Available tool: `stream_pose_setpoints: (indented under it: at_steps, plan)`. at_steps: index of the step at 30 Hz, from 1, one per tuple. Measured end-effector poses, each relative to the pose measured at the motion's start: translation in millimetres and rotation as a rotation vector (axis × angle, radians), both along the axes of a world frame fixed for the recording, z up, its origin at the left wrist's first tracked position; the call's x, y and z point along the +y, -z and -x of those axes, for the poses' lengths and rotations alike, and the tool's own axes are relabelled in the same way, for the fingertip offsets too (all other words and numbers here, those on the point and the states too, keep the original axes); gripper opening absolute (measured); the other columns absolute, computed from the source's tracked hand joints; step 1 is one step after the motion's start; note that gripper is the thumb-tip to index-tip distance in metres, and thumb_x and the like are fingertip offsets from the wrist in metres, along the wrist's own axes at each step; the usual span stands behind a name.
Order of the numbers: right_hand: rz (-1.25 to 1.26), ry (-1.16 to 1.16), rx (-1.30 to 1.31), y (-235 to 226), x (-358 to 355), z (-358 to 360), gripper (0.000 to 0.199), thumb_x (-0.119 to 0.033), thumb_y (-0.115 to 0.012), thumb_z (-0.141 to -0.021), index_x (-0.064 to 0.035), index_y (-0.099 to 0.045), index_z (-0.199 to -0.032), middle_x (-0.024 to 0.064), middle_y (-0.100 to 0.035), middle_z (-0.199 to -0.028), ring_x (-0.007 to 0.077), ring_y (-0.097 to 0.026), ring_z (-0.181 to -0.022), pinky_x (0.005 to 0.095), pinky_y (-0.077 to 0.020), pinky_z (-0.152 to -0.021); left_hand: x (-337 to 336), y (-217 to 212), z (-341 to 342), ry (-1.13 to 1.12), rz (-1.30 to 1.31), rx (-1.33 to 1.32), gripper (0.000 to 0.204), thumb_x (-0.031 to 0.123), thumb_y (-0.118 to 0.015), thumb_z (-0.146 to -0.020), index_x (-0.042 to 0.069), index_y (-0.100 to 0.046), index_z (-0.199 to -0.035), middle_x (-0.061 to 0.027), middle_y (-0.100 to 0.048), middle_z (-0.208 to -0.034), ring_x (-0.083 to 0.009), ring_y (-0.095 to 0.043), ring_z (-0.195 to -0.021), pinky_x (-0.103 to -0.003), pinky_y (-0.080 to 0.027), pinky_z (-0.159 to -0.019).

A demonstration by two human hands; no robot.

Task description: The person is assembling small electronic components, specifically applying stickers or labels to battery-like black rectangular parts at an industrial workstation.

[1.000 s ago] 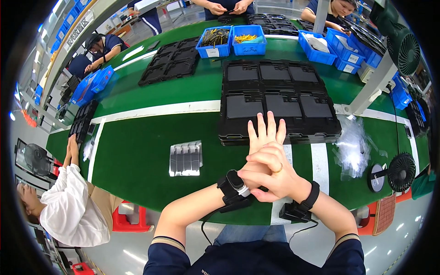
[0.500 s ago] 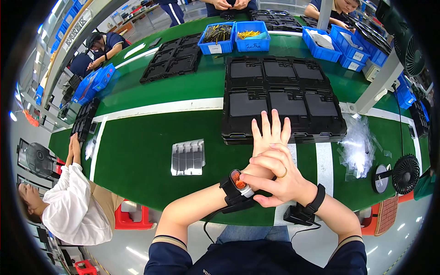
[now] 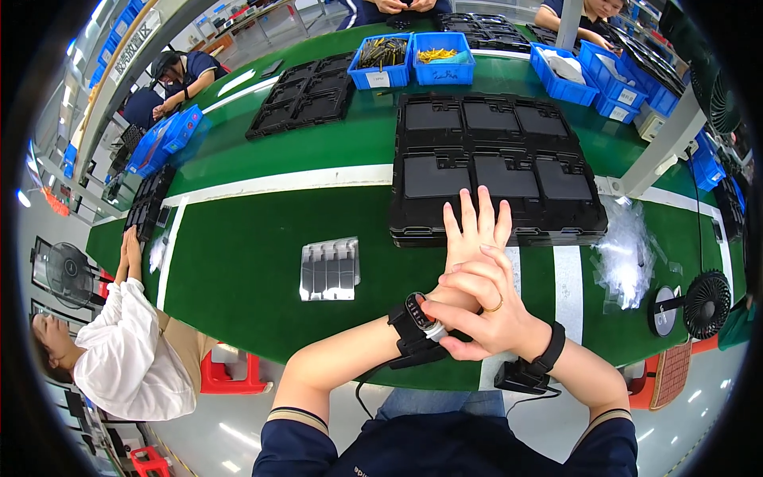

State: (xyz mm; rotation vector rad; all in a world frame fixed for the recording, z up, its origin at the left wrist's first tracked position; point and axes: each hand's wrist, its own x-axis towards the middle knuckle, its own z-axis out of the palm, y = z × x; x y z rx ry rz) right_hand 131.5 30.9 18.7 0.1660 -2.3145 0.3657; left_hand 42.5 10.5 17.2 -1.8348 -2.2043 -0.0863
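Note:
My left hand (image 3: 475,230) is stretched out palm down, fingers spread, just in front of a stack of black plastic trays (image 3: 417,221). On my left wrist sit a smartwatch (image 3: 416,308) with a lit, mostly dark screen and a black strap band. My right hand (image 3: 497,306) lies across the back of my left hand and wrist, its index fingertip at the edge of the watch screen. A ring is on one right finger. The trays' compartments hold flat dark grey panels (image 3: 505,176). To the left of my hands lies a clear plastic sheet with dark strips (image 3: 329,270).
Clear plastic films (image 3: 625,258) and a small black fan (image 3: 706,304) are at the right. Blue bins (image 3: 443,71) with small parts and another black tray (image 3: 300,97) stand farther back. A metal post (image 3: 664,151) rises at right. Co-workers sit around the green table (image 3: 238,270).
The watch screen has gone from an orange picture to a mostly dark display. Both hands keep nearly the same pose, and the whole view has shifted slightly.

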Motion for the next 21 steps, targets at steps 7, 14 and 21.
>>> stream_pose_setpoints:
  at_steps: [7,14,21]
  plan:
    - [-0.033,-0.054,-0.003,-4,-2,3,0.038,-0.041,-0.064,-0.066,-0.0206,-0.067,-0.098,0.0055,-0.05,-0.11,0.0247,-0.048,-0.101,0.0504,-0.0263,-0.098,0,0,0,-0.025,0.039,-0.029,0.066,0.024,-0.047,-0.084,0.004,-0.019,-0.14,-0.0263,-0.016,-0.143,-0.0447,-0.019,-0.131,-0.055,-0.019,-0.103]
    - [0.034,-0.004,0.06,1,1,1,0.036,-0.037,-0.066,-0.064,-0.0192,-0.066,-0.096,0.0053,-0.05,-0.111,0.0255,-0.049,-0.1,0.0514,-0.0315,-0.094,-1,-3,2,0.047,0.029,-0.031,0.066,0.02,-0.047,-0.083,0.0,-0.019,-0.139,-0.0296,-0.017,-0.142,-0.0476,-0.022,-0.129,-0.057,-0.023,-0.101]
    - [0.037,0.0,0.078,0,5,1,0.033,-0.033,-0.065,-0.067,-0.0159,-0.066,-0.095,0.0069,-0.05,-0.105,0.0252,-0.05,-0.099,0.0496,-0.0285,-0.098,2,7,6,0.113,-0.067,0.007,0.066,0.026,-0.046,-0.081,-0.003,-0.026,-0.136,-0.0355,-0.021,-0.137,-0.053,-0.025,-0.125,-0.062,-0.024,-0.099]
